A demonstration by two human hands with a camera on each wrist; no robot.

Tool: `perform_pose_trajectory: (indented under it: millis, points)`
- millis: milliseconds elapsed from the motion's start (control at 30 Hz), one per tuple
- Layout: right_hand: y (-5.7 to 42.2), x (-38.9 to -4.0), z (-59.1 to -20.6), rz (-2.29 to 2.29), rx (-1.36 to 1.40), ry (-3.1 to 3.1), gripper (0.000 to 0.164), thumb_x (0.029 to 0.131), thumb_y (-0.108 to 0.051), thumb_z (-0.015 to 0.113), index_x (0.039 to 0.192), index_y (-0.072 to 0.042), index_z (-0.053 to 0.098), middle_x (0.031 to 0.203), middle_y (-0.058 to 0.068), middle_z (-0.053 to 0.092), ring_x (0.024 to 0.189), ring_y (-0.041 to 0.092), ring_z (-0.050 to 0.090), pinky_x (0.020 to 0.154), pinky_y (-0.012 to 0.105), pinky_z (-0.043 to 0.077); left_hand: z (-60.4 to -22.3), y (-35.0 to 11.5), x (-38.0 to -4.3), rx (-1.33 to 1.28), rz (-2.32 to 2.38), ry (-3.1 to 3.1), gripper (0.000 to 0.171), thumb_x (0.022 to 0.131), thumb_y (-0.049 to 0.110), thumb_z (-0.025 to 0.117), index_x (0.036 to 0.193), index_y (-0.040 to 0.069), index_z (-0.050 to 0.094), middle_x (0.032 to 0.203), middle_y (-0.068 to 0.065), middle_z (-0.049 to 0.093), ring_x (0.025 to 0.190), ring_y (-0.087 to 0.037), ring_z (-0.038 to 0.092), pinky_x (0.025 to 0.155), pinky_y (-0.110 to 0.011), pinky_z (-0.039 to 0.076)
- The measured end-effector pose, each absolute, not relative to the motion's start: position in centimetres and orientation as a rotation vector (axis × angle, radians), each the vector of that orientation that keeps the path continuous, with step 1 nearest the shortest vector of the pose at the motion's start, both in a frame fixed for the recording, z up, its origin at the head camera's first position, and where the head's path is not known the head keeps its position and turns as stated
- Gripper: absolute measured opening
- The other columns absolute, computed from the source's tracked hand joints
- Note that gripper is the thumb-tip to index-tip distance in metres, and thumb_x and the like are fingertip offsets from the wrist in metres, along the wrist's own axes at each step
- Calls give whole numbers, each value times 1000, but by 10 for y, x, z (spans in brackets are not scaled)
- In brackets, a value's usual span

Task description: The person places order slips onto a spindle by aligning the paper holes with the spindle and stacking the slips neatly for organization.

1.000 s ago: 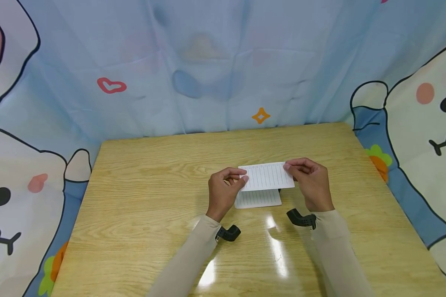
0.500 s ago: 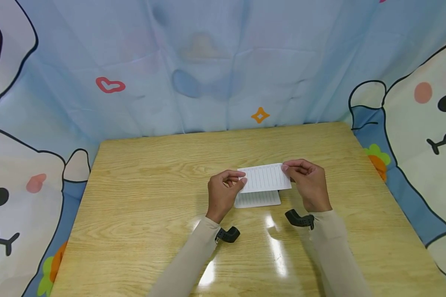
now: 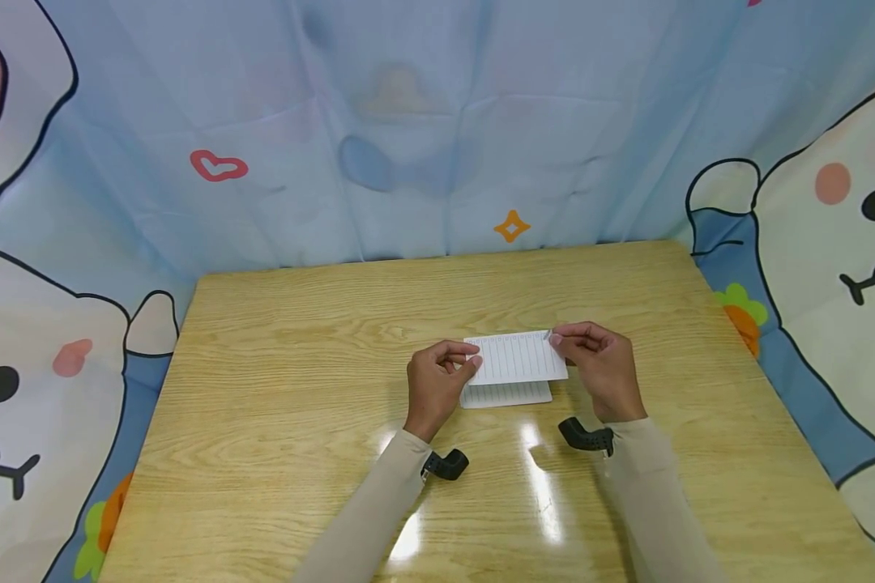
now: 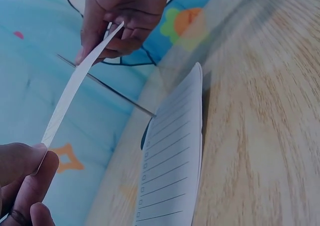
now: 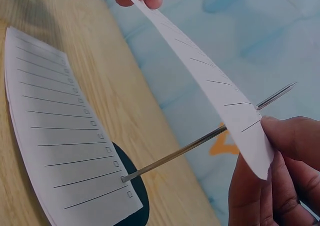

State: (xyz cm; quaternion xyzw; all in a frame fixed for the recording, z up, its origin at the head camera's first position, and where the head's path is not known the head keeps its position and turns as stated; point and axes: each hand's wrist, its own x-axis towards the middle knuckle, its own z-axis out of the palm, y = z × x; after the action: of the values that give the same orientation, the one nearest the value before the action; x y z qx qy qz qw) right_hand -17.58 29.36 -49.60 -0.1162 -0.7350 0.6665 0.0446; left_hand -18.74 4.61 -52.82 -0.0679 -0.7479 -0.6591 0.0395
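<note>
Both hands hold one lined white paper slip (image 3: 518,359) by its ends, above a stack of similar slips (image 3: 506,395). My left hand (image 3: 437,385) pinches its left end between thumb and fingers. At the other end my right hand (image 3: 601,364) pinches the corner. A thin metal paper spike (image 5: 180,153) rises from the stack, and its rod passes through the held slip close to the right thumb, with the pointed tip showing beyond. Under the stack a dark rounded base (image 5: 135,206) peeks out. The held slip is bowed and apart from the stack.
A light wooden table (image 3: 299,364) carries everything. Behind and beside it hangs a blue curtain (image 3: 408,121) with cartoon prints. Dark wrist-worn cameras (image 3: 445,465) sit at both cuffs.
Both hands have lowered the slip toward the stack, shifting it slightly left. Less of the stack shows beneath it, and the spike tip now shows at its upper right.
</note>
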Motion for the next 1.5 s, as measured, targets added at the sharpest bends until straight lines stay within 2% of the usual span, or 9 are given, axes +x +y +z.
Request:
perform_pose_trajectory:
  millis: [267, 533, 733, 867, 967, 1167, 1300, 1500]
  points:
    - [292, -175, -504, 2095, -357, -2217, 25, 97, -10, 78, 116, 6, 74, 91, -9, 78, 84, 7, 71, 73, 22, 60, -536, 45, -187, -193, -1987, -2319, 7, 90, 11, 84, 97, 11, 84, 87, -7, 78, 71, -6, 60, 64, -18, 43]
    - [290, -177, -515, 2064, -395, -2233, 25, 96, -9, 79, 116, 6, 74, 91, -8, 78, 82, 6, 71, 71, 21, 60, -543, 45, -187, -163, -1935, -2362, 8, 89, 12, 84, 97, 13, 84, 84, -6, 77, 64, -5, 54, 60, -19, 41]
    - [290, -179, -525, 1979, -436, -2315, 26, 97, -11, 78, 119, 3, 75, 92, -11, 78, 84, 4, 71, 74, 20, 60, -548, 44, -186, -143, -1869, -2428, 7, 89, 16, 85, 96, 18, 85, 81, -2, 76, 62, -6, 51, 58, -21, 39]
    - [290, -178, -529, 1943, -462, -2337, 28, 96, -11, 78, 120, 4, 75, 95, -5, 80, 84, 4, 70, 74, 20, 60, -551, 44, -185, -127, -1837, -2470, 6, 89, 18, 84, 95, 19, 85, 80, -1, 75, 63, -6, 54, 60, -22, 42]
    - [289, -177, -531, 1913, -468, -2358, 27, 96, -11, 79, 119, 3, 76, 98, -1, 80, 84, 3, 70, 73, 19, 59, -554, 44, -184, -112, -1792, -2517, 6, 90, 19, 84, 95, 21, 85, 79, 0, 75, 64, -5, 55, 61, -23, 44]
    - [287, -177, -536, 1850, -462, -2375, 24, 94, -10, 81, 114, 3, 78, 98, 0, 80, 84, 3, 70, 74, 16, 58, -558, 44, -183, -110, -1695, -2580, 6, 89, 21, 85, 95, 23, 85, 79, 2, 76, 63, -2, 59, 60, -23, 46]
    - [286, -178, -539, 1788, -457, -2401, 22, 94, -9, 81, 111, 4, 78, 98, 3, 80, 82, 3, 69, 73, 16, 57, -559, 44, -183, -115, -1634, -2605, 6, 88, 22, 86, 94, 24, 85, 78, 4, 76, 61, -1, 58, 57, -22, 42]
    - [284, -180, -545, 1693, -462, -2457, 17, 92, -7, 81, 106, 3, 79, 88, -2, 77, 77, 3, 68, 69, 16, 56, -559, 45, -183, -101, -1557, -2645, 5, 87, 23, 86, 92, 25, 85, 76, 7, 75, 60, 1, 53, 55, -21, 38]
